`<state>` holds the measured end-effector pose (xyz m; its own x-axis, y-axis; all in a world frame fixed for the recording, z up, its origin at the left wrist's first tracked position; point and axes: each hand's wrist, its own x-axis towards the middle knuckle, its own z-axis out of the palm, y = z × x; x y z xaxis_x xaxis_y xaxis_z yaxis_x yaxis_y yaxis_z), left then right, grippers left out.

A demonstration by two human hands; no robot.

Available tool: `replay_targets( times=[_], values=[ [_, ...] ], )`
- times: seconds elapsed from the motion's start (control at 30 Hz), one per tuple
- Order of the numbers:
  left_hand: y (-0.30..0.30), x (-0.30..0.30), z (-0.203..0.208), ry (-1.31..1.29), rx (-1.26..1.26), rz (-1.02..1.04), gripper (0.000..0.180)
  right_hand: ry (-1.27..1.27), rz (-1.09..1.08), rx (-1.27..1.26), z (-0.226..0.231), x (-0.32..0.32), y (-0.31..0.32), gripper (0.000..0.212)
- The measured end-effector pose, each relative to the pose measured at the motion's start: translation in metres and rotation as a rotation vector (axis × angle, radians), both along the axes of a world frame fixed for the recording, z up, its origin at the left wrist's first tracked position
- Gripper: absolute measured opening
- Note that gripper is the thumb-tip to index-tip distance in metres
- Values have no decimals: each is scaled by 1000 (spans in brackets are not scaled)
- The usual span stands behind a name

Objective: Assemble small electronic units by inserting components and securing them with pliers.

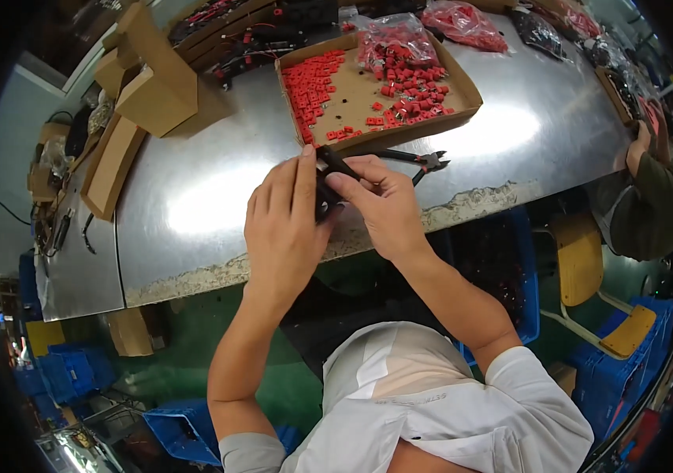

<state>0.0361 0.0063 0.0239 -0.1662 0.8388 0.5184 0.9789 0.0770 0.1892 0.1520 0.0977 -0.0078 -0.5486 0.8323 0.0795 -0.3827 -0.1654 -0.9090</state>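
Note:
Both hands meet over the near edge of the metal table around a black plastic part (pixel 335 163), whose exact kind I cannot make out. My left hand (pixel 280 217) wraps the part's left side, its fingers pointing away from me. My right hand (pixel 388 205) pinches the right side between thumb and curled fingers. Just beyond the right hand lies a pair of cutting pliers (pixel 433 161), jaws to the right and its dark handles partly hidden. A shallow cardboard tray (pixel 474 102) behind the hands holds many small red plastic pieces (pixel 313 83) and a clear bag (pixel 399 43) of more.
Cardboard boxes (pixel 155 98) stand at the left of the metal table (pixel 218 165). Bags of red parts (pixel 466 24) and black parts lie along the back. Another person's arm (pixel 659 173) is at the right. A yellow chair (pixel 577 252) and blue crates (pixel 179 430) stand below.

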Motion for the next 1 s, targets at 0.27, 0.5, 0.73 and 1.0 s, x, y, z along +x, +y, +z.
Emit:
replay_targets(
  times=[0.27,0.5,0.73,1.0],
  values=[
    [-39,-20,-10,-1513,225,-287,73,204,218,-167,21,21,3,29],
    [-41,-3,-32,-1718,279,-376,83,90,249,-8,19,21,-6,28],
    [-46,3,-35,-1758,288,-295,87,-28,208,232,22,14,-11,22],
    [-41,-1,-32,-1542,250,-381,84,-161,42,623,17,12,-13,21]
  ],
)
